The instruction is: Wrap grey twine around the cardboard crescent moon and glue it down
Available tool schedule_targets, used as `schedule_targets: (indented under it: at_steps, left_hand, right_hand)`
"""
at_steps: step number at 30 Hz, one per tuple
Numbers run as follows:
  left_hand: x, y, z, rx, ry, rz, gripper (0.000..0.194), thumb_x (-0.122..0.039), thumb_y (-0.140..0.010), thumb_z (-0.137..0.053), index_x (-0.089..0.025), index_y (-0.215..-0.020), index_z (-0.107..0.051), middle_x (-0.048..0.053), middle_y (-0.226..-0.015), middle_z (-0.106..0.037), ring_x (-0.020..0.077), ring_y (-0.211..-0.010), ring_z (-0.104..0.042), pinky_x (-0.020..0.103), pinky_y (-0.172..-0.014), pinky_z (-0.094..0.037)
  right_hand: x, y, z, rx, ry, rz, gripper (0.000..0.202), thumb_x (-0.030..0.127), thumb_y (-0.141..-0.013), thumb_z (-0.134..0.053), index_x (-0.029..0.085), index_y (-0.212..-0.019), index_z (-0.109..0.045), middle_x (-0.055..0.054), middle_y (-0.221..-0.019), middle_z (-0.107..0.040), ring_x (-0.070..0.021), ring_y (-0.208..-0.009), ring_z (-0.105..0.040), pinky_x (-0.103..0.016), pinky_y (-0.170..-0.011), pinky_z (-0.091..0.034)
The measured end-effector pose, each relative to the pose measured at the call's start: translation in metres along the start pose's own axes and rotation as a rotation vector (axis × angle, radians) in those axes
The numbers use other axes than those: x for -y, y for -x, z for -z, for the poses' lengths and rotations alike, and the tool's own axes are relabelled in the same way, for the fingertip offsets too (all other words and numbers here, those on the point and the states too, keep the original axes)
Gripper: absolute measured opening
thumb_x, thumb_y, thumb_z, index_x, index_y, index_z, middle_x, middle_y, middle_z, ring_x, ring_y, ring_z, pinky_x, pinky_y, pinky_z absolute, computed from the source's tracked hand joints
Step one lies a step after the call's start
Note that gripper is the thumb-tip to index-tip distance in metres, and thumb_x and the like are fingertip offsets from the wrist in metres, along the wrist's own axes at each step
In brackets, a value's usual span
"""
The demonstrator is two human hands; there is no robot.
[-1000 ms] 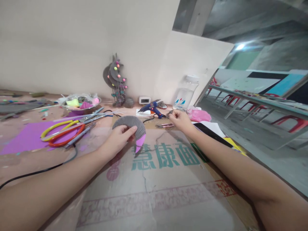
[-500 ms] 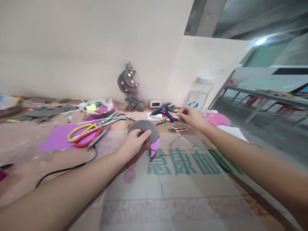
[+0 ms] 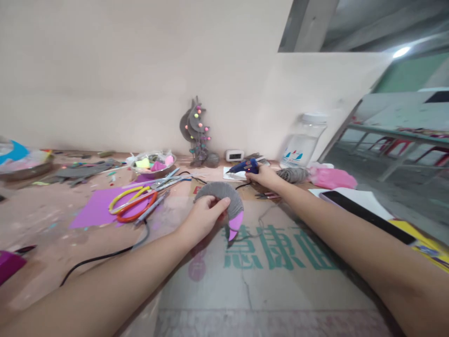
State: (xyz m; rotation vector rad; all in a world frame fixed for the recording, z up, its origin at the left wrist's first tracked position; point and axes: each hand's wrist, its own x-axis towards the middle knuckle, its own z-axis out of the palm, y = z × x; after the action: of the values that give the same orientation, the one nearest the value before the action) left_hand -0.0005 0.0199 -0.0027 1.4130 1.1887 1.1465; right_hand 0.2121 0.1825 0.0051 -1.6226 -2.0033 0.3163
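Observation:
My left hand pinches a crescent moon shape between thumb and fingers. Grey yarn is wound round most of it, and its lower tip is bare purple. A loose strand of yarn trails over the cardboard. Farther back, my right hand has its fingers closed round the handle of a blue hot glue gun, whose nozzle points left over a white pad. The small snips lie just below my right hand, partly covered by it.
Scissors with yellow and orange handles lie on purple sheet at left. Behind stand a metal bowl, a decorated grey moon ornament, a small clock and a clear bottle. A phone lies at right.
My right hand has moved left and closed round the glue gun's handle. My left hand still holds the crescent. The view has shifted, showing more of the right side.

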Motion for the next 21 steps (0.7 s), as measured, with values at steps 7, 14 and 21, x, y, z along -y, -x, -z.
schedule_targets:
  at_steps: [7,14,21]
  left_hand:
    - [-0.002,0.002,-0.001,-0.010,-0.052,0.025,0.038,-0.050,-0.075,-0.054,-0.017,-0.058,-0.051,-0.001,-0.053,-0.054,0.0138,-0.053,-0.051,0.026,-0.054,-0.037]
    - [0.000,0.003,0.002,-0.052,-0.105,-0.018,0.038,-0.051,-0.074,-0.054,-0.016,-0.058,-0.054,0.000,-0.054,-0.056,0.0149,-0.055,-0.054,0.026,-0.056,-0.038]
    - [-0.004,0.005,0.006,-0.120,-0.239,-0.044,0.039,-0.050,-0.076,-0.051,-0.017,-0.056,-0.055,0.001,-0.055,-0.059,0.0142,-0.053,-0.052,0.025,-0.053,-0.036]
  right_hand:
    - [-0.003,0.003,0.010,-0.033,-0.049,0.015,0.020,0.031,-0.071,-0.061,0.012,-0.077,-0.064,-0.007,-0.071,-0.067,-0.0178,-0.067,-0.060,-0.027,-0.062,-0.045]
    - [0.009,0.029,0.032,0.032,-0.280,0.063,0.022,0.027,-0.080,-0.052,0.013,-0.092,-0.064,-0.011,-0.090,-0.070,-0.0152,-0.073,-0.066,-0.022,-0.062,-0.050]
    - [0.024,0.099,0.053,0.023,-0.464,0.062,0.028,0.040,-0.076,-0.060,0.017,-0.092,-0.062,-0.007,-0.085,-0.069,-0.0165,-0.068,-0.064,-0.028,-0.062,-0.051]
